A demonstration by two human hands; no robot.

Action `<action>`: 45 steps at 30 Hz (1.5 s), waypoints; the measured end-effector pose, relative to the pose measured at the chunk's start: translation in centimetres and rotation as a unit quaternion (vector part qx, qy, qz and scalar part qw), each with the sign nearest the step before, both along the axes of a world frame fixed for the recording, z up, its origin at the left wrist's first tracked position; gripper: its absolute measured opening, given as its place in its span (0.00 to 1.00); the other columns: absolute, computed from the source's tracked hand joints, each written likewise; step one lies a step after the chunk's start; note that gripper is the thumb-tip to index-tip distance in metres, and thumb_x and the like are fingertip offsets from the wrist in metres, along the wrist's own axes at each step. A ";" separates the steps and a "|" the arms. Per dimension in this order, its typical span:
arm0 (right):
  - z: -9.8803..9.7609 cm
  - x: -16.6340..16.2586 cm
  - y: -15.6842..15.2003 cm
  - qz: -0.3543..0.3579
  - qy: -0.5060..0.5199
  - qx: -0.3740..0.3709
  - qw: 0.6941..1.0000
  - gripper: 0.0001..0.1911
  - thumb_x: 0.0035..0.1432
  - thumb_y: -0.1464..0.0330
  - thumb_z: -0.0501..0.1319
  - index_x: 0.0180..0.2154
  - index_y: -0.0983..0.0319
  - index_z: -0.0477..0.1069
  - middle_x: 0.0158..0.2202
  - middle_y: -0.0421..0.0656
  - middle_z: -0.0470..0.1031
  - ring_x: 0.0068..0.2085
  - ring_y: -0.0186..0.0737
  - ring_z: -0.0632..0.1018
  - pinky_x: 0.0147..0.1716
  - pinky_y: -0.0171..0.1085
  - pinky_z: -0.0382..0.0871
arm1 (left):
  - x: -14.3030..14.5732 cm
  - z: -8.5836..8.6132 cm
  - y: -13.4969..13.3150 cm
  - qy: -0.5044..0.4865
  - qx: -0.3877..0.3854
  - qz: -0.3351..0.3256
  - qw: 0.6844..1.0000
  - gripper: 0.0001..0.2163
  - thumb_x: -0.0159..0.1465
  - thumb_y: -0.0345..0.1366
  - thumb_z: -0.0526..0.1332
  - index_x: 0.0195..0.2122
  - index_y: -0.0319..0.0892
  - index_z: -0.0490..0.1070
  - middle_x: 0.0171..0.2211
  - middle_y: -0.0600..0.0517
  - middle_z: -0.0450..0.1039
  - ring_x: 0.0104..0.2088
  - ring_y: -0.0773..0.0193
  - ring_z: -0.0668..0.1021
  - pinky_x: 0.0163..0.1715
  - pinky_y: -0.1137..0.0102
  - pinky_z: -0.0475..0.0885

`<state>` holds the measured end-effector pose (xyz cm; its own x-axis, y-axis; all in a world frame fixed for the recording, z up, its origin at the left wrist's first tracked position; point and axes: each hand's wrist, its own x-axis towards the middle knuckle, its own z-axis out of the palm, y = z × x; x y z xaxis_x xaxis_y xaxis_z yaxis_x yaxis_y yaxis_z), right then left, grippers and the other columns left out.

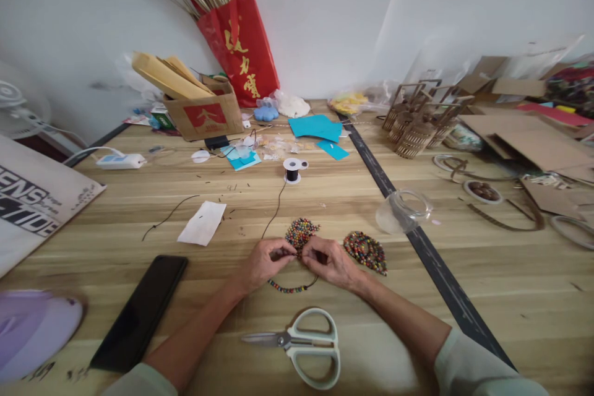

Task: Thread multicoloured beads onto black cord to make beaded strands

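Scissors (301, 343) lie handy at the bench's near edge. Just beyond, left hand (262, 263) and right hand (331, 263) each pinch the beaded cord (288, 289) in a tight grip, likely so nothing slips off. A bead heap (301, 232) sits just behind.

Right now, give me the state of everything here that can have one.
bead strand: partly strung, looped between both hands.
left hand: pinched on the bead strand.
right hand: pinched on the bead strand.
thread spool: upright, thread partly unwound.
scissors: shut, lying flat.
phone: face up, screen dark.
clear jar: tipped on its side.
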<state>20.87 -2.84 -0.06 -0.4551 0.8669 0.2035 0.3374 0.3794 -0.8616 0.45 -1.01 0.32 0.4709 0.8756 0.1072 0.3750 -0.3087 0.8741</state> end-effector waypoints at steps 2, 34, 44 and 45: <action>0.1 0.0 0.0 0.001 -0.001 0.000 1.000 0.04 0.57 0.72 0.59 0.31 0.64 0.71 0.25 0.38 0.68 0.25 0.30 0.67 0.25 0.29 0.59 | 0.0 0.0 0.0 0.000 0.002 -0.001 1.000 0.05 0.56 0.31 0.62 0.31 0.37 0.77 0.29 0.49 0.79 0.30 0.65 0.78 0.32 0.74 0.72; -0.2 -0.1 0.1 -0.012 -0.021 0.011 1.000 0.04 0.56 0.73 0.59 0.31 0.63 0.73 0.25 0.38 0.69 0.25 0.30 0.67 0.25 0.29 0.59 | 0.1 -0.1 0.1 0.002 0.008 -0.005 1.000 0.05 0.56 0.30 0.62 0.31 0.37 0.77 0.29 0.49 0.79 0.30 0.65 0.78 0.32 0.74 0.72; 0.2 -0.2 0.0 -0.010 -0.016 0.009 1.000 0.04 0.57 0.72 0.59 0.31 0.63 0.72 0.24 0.37 0.68 0.25 0.30 0.66 0.24 0.29 0.58 | 0.2 0.3 0.0 -0.003 0.017 -0.014 1.000 0.05 0.57 0.30 0.61 0.31 0.38 0.77 0.30 0.48 0.79 0.32 0.64 0.78 0.34 0.73 0.72; 0.3 -0.1 0.0 -0.010 -0.017 0.012 1.000 0.04 0.57 0.72 0.58 0.31 0.63 0.72 0.24 0.38 0.68 0.25 0.30 0.66 0.24 0.29 0.59 | 0.2 0.2 -0.1 -0.005 0.017 -0.015 1.000 0.06 0.57 0.30 0.61 0.32 0.38 0.77 0.30 0.48 0.79 0.32 0.64 0.78 0.34 0.73 0.72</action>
<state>20.72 -2.83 0.19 -0.4441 0.8714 0.2085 0.3739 0.3916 -0.8407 0.65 -1.07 0.56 0.4956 0.8570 0.1414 0.3570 -0.3494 0.8663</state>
